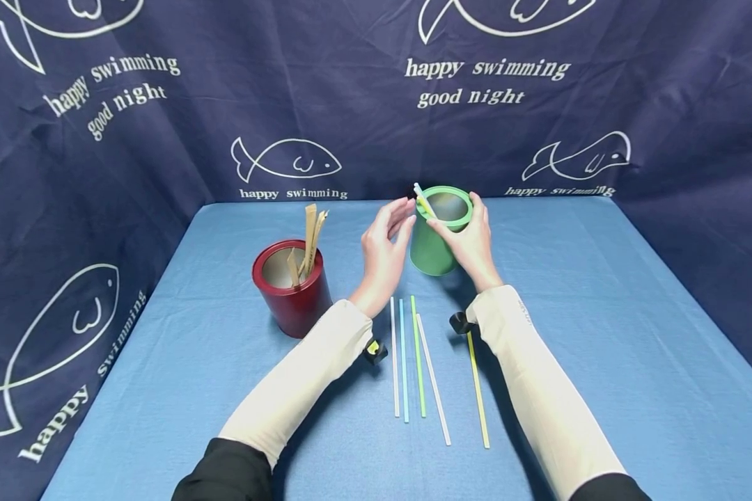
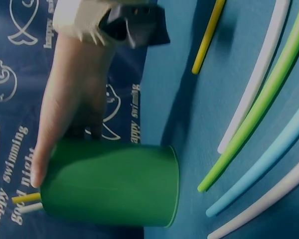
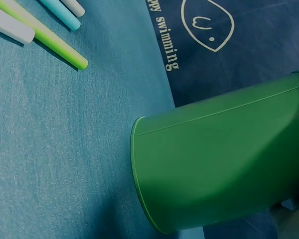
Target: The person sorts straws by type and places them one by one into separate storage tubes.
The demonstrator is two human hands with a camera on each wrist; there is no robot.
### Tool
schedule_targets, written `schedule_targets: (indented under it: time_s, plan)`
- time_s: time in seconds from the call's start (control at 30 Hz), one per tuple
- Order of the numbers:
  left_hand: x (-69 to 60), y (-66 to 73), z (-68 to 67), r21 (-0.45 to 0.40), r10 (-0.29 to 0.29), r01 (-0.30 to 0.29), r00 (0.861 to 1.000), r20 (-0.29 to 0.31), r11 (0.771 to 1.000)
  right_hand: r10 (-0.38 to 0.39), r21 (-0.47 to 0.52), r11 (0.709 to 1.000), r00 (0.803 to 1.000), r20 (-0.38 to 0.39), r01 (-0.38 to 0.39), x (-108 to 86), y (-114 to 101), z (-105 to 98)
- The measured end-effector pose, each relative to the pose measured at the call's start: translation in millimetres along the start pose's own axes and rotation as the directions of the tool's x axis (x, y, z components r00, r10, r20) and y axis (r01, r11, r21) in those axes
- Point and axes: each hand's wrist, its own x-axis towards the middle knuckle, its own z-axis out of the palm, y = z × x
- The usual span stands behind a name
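Observation:
My right hand (image 1: 473, 247) grips the green can (image 1: 431, 250) at its rim, thumb at the front and fingers round the far right side. The left wrist view shows that hand (image 2: 72, 94) over the top of the can (image 2: 109, 184). A yellow straw (image 2: 27, 198) and a whitish straw (image 2: 32, 207) lean out of the can's left side. My left hand (image 1: 385, 254) is just left of the rim, fingers loosely bent, gripping nothing visible; contact with the straws or can is unclear. In the right wrist view the can (image 3: 219, 159) hides most of the right hand.
A red can (image 1: 294, 303) holding wooden sticks (image 1: 310, 236) stands at the left. Between the forearms lie two pale straws (image 1: 395, 362) (image 1: 434, 383), a blue straw (image 1: 404, 369) and a green straw (image 1: 418, 362). A yellow straw (image 1: 478, 393) lies by the right forearm. Dark printed cloth hangs behind.

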Motion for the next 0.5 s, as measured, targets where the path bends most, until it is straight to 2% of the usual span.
schedule_targets:
  time_s: [0.37,0.5]
  plan:
    - [-16.6,21.2,-9.4,-0.021,0.039,-0.039,0.999,0.006,0.999,0.010,-0.005,1.000,1.000,0.010,-0.010,-1.0,-1,0]
    - [-21.1,24.5,-12.7,-0.021,0.030,-0.030,0.999,0.016,0.999,0.011,0.001,1.000,1.000,0.012,-0.011,-0.9,-2,-1]
